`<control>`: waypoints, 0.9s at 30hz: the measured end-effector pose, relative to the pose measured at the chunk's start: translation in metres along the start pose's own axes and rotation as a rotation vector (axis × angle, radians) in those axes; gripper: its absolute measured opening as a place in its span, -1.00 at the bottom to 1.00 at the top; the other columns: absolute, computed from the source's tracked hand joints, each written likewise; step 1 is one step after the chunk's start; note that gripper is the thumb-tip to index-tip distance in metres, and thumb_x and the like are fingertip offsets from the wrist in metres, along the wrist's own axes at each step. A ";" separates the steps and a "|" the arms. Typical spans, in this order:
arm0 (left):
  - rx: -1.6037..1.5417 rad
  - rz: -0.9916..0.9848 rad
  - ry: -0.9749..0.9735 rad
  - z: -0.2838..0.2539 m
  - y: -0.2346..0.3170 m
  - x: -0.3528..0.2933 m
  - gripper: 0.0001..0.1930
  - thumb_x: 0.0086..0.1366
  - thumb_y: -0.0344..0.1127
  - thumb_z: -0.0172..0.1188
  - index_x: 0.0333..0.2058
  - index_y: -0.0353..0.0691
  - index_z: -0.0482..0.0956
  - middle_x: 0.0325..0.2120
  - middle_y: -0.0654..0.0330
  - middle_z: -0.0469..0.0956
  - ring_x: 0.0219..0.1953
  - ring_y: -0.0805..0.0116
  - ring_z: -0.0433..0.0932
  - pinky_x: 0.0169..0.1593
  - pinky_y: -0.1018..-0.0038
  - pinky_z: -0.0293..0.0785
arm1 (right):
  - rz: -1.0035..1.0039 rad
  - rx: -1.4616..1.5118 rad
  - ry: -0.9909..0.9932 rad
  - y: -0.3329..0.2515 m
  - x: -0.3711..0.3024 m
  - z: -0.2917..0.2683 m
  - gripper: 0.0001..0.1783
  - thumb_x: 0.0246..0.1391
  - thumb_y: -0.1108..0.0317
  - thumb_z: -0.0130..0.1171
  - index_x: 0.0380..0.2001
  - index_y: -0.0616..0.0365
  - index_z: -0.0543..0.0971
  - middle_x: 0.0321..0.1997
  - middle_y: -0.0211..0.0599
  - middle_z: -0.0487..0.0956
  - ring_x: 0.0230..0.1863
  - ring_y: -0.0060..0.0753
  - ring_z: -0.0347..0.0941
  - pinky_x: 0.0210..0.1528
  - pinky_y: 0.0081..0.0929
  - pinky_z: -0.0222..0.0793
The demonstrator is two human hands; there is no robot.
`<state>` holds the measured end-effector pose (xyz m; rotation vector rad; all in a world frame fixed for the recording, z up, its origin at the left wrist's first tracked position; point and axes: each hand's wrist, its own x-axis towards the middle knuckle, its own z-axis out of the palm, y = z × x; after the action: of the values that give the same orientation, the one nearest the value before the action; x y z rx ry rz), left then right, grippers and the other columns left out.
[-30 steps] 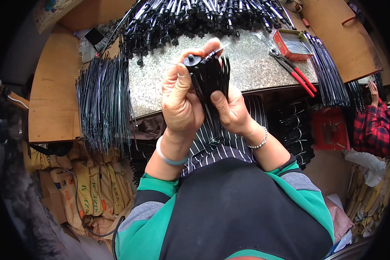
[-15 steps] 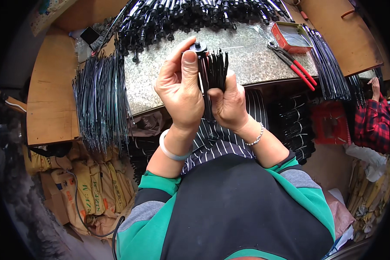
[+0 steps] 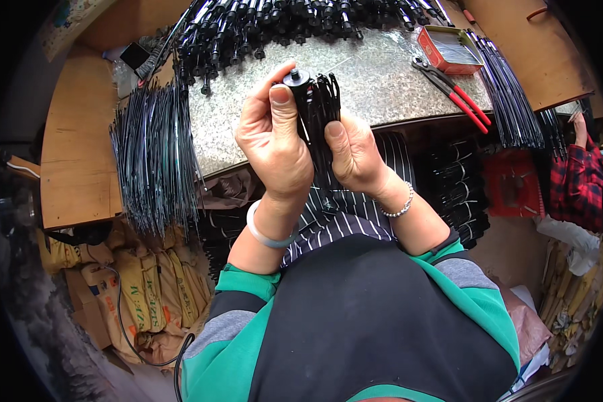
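Right hand [image 3: 358,153] — around black rods [image 3: 323,104]

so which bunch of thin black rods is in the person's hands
The small bunch beside the round black cap, between the left hand and right hand. The left-side bunch and right-side bunch lie at the table, in neither hand.

Workshop: pliers [image 3: 442,84], black rod bundles [image 3: 153,157]

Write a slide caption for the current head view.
Left hand on a round-capped black piece, right hand on thin black rods, at a speckled worktop.
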<state>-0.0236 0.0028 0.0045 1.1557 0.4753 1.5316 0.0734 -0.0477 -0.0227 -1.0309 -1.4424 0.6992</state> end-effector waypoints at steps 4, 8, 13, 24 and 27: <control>-0.305 -0.280 -0.154 -0.008 0.004 0.007 -0.63 0.31 -0.18 0.00 -0.09 -0.39 0.43 -0.44 0.26 0.53 -0.40 0.60 0.47 -0.29 0.72 0.39 | -0.008 -0.042 -0.016 0.007 0.000 0.000 -0.53 0.25 0.07 -0.26 -0.15 0.27 0.45 -0.29 -0.14 0.53 -0.28 -0.35 0.47 -0.26 -0.47 0.33; -0.244 -0.259 -0.289 -0.010 0.008 0.010 -0.56 0.28 -0.08 0.03 -0.08 -0.39 0.40 -0.35 0.20 0.52 -0.33 0.58 0.47 -0.25 0.70 0.39 | -0.106 -0.117 0.144 0.016 -0.003 0.010 -0.58 0.25 0.11 -0.22 -0.17 0.26 0.46 -0.36 -0.16 0.53 -0.36 -0.31 0.48 -0.32 -0.46 0.34; 0.211 -0.052 -0.187 0.000 0.010 0.006 -0.57 0.31 -0.11 -0.01 -0.04 -0.39 0.34 -0.47 0.38 0.48 -0.37 0.69 0.43 -0.22 0.75 0.34 | -0.201 -0.252 0.311 0.016 0.003 0.016 -0.73 0.17 0.24 -0.04 -0.27 0.26 0.48 -0.54 -0.08 0.48 -0.53 -0.01 0.45 -0.51 -0.31 0.32; -0.070 -0.083 -0.119 0.000 0.005 0.002 -0.72 0.31 -0.29 0.01 -0.09 -0.34 0.39 -0.41 0.31 0.48 -0.42 0.68 0.40 -0.31 0.75 0.33 | -0.247 -0.107 0.389 0.008 -0.004 0.011 -0.58 0.08 0.20 0.12 -0.16 0.37 0.42 -0.42 -0.25 0.54 -0.38 -0.52 0.49 -0.34 -0.62 0.39; -0.061 -0.022 -0.094 0.000 0.003 0.000 -0.70 0.32 -0.28 -0.01 -0.06 -0.34 0.37 -0.40 0.29 0.49 -0.41 0.67 0.41 -0.30 0.75 0.34 | -0.297 -0.215 0.383 -0.006 -0.004 0.008 -0.66 -0.07 0.43 0.28 -0.22 0.39 0.49 -0.37 -0.22 0.58 -0.36 -0.59 0.49 -0.33 -0.67 0.39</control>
<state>-0.0250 0.0019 0.0067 1.1657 0.3745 1.4562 0.0639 -0.0526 -0.0207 -1.0199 -1.3112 0.1228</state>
